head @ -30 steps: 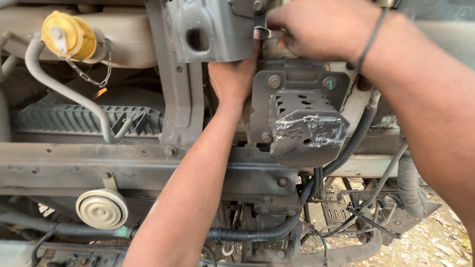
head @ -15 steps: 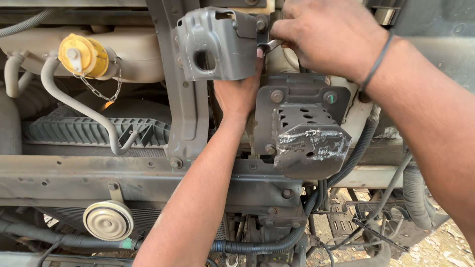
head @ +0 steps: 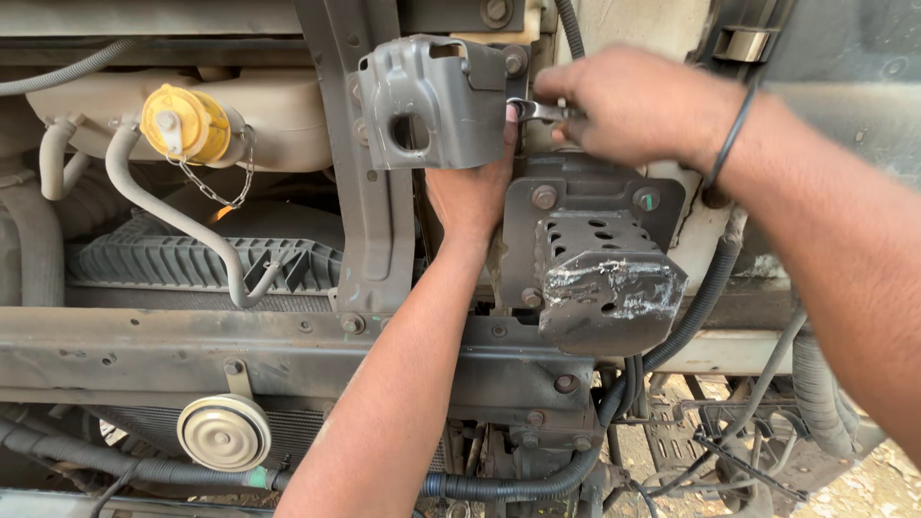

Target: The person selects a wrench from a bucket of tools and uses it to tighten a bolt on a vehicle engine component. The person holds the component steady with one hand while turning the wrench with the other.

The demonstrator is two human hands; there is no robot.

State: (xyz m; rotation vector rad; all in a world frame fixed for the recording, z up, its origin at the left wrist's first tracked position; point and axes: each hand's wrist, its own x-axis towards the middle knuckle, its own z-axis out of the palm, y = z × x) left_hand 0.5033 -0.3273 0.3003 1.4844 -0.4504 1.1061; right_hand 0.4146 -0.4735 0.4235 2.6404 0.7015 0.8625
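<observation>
My left hand (head: 472, 192) reaches up from below and presses against the underside and back of a grey metal bracket (head: 432, 101) bolted to an upright frame member (head: 369, 192). My right hand (head: 633, 105) comes in from the right, closed around a small metal spanner (head: 539, 111) whose head sits at the bracket's right edge, close to a bolt (head: 513, 62). A dark band circles my right wrist. Fingertips of the left hand are hidden behind the bracket.
Below my hands hangs a perforated dark step bracket (head: 604, 278) with scraped paint. A pale coolant tank with a yellow cap (head: 184, 123) and chain sits at left, above a radiator (head: 192, 264). A round horn (head: 224, 432), hoses and a cross member (head: 240, 350) lie lower down.
The view has shifted, so everything sits lower and further right in frame. My right hand has moved the spanner slightly along the bracket's right edge; my left hand stays under the bracket.
</observation>
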